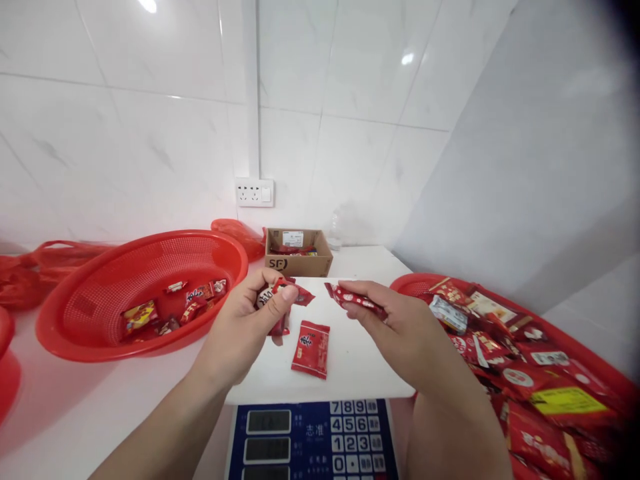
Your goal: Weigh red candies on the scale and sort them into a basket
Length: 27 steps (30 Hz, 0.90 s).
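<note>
My left hand [260, 307] is closed around red snack packets [295, 293], with the thumb pressed on top. In my right hand [377, 307] a red packet with pale spots [357, 298] is pinched between thumb and fingers. Both hands hover over the white pan of a weighing scale [360, 373], a small gap between the packets they hold. Below them a single red packet with dark lettering [311, 349] lies flat on the pan. The scale's blue keypad panel [313, 440] faces me; its displays are too dim to read.
A red mesh basket [145, 267] with several packets stands at left. Another red basket [415, 283], heaped with red packets, is at right. Behind the scale are a cardboard box [300, 265] holding packets and a red plastic bag [240, 237]. A wall socket [255, 193] is above.
</note>
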### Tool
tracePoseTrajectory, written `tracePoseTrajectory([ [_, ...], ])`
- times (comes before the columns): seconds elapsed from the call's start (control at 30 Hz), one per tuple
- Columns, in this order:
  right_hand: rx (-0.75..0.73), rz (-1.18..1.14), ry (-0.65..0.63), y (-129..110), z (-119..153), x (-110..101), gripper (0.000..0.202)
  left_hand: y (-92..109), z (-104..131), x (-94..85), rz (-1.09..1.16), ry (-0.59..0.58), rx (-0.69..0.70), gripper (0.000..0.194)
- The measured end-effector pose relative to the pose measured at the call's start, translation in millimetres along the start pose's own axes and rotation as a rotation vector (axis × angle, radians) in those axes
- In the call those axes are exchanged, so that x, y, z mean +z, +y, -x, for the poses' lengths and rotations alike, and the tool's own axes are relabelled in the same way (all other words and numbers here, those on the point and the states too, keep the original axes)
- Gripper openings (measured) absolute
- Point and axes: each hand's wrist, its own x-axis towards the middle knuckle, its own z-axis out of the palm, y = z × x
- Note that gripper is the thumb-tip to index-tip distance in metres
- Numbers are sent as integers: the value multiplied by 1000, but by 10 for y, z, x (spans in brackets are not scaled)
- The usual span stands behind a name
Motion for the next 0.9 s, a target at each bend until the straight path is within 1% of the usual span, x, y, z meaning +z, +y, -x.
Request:
tracePoseTrajectory([
  [0.2, 14, 107, -32, 60, -42, 17, 36, -50, -27, 13, -107, -14, 0, 32],
  [0.37, -72, 167, -155, 51, -33, 71, 46, -34, -15, 14, -129, -36, -1, 31],
  [0.43, -108, 174, -163, 37, -24, 72, 48, -15, -9, 13, -145, -48, 2, 30],
  [0.5, -116, 133, -122, 12, -15, 61, 44, -1, 0, 18, -175, -69, -8, 28],
  [0.57, -94, 63, -92, -27, -1, 52, 40, 5, 11, 30, -206, -104, -24, 27],
  [0.7, -44, -60, -126, -131, 38, 66, 26, 8, 34, 64, -258, -158, -38, 27],
  [0.8, -71, -134, -140, -183, 57, 89, 20, 9, 38, 84, -293, -176, -45, 27],
  [0.9, -122, -162, -98, -162, 42, 82, 18, 3, 35, 87, -370, -216, -54, 26],
])
